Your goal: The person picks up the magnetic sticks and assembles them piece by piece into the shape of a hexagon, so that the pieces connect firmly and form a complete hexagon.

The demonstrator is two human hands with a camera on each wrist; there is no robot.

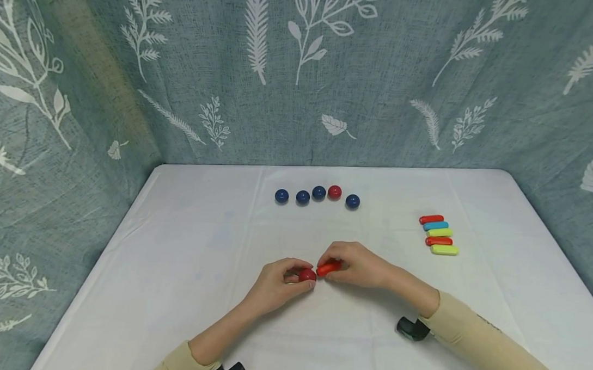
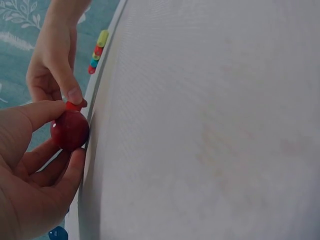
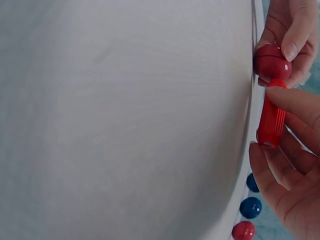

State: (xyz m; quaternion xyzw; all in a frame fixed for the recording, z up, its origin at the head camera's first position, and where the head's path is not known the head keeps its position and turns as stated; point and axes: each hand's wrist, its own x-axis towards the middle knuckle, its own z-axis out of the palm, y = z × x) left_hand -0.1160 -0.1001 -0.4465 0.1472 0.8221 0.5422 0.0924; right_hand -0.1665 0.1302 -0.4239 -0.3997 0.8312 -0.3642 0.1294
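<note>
My left hand holds a glossy red ball between thumb and fingers, close over the middle of the white table. A seam runs round the ball in the right wrist view. From the other side, my right hand pinches a short red plastic handle between thumb and fingers. Fine grooves run along the handle, and its narrow end points at the ball and meets its edge in the right wrist view. In the left wrist view, the ball hides most of the handle.
Along the back of the white table lie several dark blue balls and one red ball. To the right, several handles in red, blue and yellow-green lie in a column. A patterned grey-green cloth hangs behind.
</note>
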